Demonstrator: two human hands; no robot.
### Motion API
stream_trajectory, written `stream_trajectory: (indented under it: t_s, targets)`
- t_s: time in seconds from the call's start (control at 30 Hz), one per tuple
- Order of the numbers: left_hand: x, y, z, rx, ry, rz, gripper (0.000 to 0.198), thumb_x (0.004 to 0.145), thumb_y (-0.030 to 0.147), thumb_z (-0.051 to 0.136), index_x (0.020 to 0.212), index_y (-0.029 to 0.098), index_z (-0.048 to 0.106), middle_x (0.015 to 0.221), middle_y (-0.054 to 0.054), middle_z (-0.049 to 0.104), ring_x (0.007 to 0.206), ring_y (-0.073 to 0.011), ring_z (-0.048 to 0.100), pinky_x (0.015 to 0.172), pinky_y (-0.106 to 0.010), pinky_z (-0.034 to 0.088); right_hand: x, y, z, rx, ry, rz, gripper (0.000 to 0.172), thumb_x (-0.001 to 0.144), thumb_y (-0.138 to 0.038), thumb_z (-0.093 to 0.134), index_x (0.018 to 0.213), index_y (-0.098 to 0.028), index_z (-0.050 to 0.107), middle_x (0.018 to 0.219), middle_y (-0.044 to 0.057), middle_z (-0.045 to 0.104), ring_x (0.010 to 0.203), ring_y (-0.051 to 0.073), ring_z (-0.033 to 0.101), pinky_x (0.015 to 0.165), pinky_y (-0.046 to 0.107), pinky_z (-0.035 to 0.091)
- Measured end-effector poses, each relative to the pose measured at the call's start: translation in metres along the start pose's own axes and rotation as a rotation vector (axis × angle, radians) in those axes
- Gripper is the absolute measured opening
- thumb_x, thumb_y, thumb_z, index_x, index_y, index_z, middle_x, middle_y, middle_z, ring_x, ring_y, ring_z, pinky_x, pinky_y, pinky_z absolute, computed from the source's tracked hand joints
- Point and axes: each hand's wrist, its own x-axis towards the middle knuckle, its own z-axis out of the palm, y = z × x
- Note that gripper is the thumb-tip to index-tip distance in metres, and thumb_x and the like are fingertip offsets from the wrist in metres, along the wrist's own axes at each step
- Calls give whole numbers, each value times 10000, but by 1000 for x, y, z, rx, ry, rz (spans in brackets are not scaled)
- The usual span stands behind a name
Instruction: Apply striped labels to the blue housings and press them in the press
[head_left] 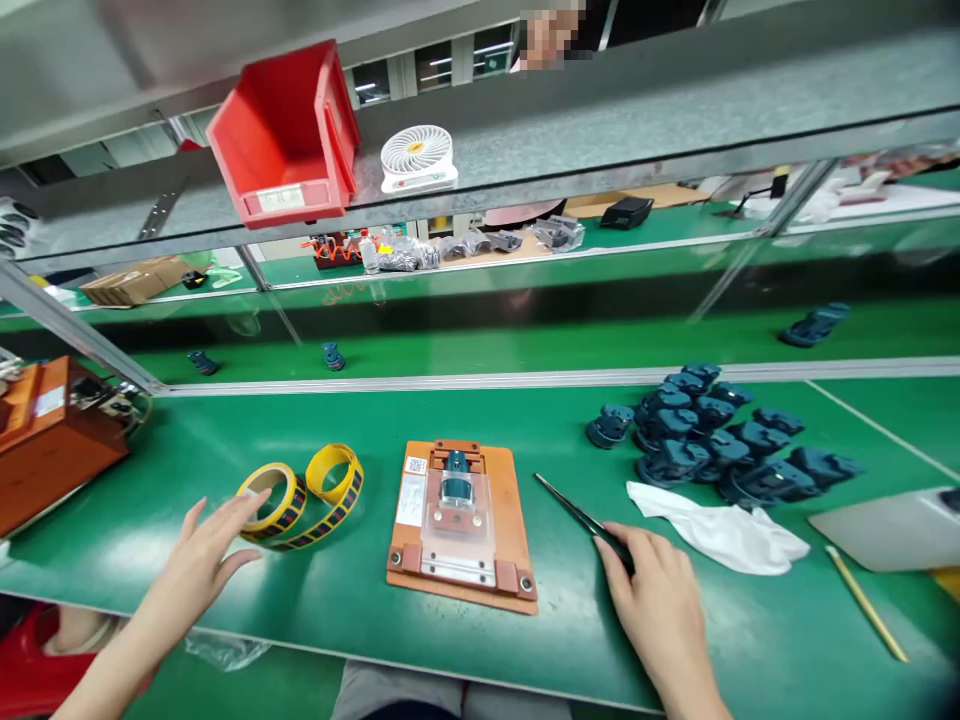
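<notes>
My left hand (204,562) is open with fingers spread, at the near left side of a yellow roll of dark labels (274,497). Its fingertips overlap the roll's edge; I cannot tell whether they touch. A loose strip (334,500) curls away from the roll to the right. Black tweezers (574,508) lie low over the table in my right hand (660,600), tips pointing up-left. Between my hands sits an orange fixture (510,530) with a clear plate (459,530) on it. A dark blue part (456,463) is seated at the fixture's upper middle.
Several dark blue parts (705,425) are grouped at the right. A white cloth (720,530) lies before them, with a yellow stick (866,605) further right. An orange machine (56,430) stands at the left. Overhead, a shelf (637,120) holds a red bin (285,130) and a white fan (418,158).
</notes>
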Motion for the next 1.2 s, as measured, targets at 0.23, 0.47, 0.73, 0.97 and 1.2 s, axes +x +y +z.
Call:
stream_trajectory:
  t_s: [0.23, 0.47, 0.73, 0.97, 1.2]
  targets:
    - [39, 6, 19, 280, 94, 59, 473, 971, 551, 490, 1229, 191, 655, 943, -103, 766, 882, -267, 685, 972, -450, 369, -2, -4, -3, 71, -11, 74, 487, 1026, -573, 310, 1033, -203, 626, 956, 101, 639, 841, 299, 563, 741, 418, 445]
    - [110, 67, 38, 77, 19, 37, 317, 937, 310, 538, 1222, 265, 668, 1066, -97, 770, 1093, -308, 649, 1097, -504, 190, -2, -7, -8, 150, -30, 154, 441, 1012, -549, 351, 1007, -208, 630, 956, 107, 644, 884, 305, 574, 782, 434, 453]
    - [200, 68, 49, 14, -102, -146, 370, 973, 318, 436, 1273, 234, 636, 1057, -90, 772, 972, -285, 698, 991, -442, 347, -2, -4, -7, 160, -26, 128, 462, 1026, -573, 346, 1032, -209, 630, 960, 90, 643, 882, 289, 570, 765, 417, 454]
    - [245, 74, 55, -218, -185, -324, 315, 779, 487, 730, 747, 176, 702, 678, -41, 712, 760, -243, 692, 786, -364, 490, 0, -5, -11, 214, -5, 212, 470, 1008, -602, 362, 1042, -226, 643, 994, 86, 670, 921, 293, 608, 807, 436, 482]
    - [197, 87, 22, -807, -17, -424, 722, 655, 579, 801, 1206, 138, 648, 848, -68, 766, 772, -241, 739, 677, -308, 569, 19, -25, -31, 880, 35, 617, 440, 863, -589, 660, 1125, -235, 654, 944, 79, 696, 786, 252, 658, 701, 376, 561]
